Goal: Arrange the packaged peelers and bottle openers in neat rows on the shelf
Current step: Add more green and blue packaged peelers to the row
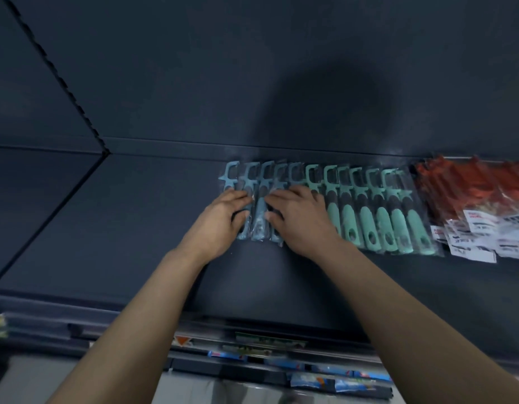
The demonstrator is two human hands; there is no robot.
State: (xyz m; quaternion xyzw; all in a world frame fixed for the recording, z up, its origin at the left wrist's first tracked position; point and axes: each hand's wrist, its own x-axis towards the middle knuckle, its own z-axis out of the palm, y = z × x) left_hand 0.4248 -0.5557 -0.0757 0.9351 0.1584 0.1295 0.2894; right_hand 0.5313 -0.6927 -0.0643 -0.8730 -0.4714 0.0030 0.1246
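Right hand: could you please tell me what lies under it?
The right hand rests on the row of peelers, where blue ones meet green. Heads show beyond the fingertips; the covered handles cannot be seen.
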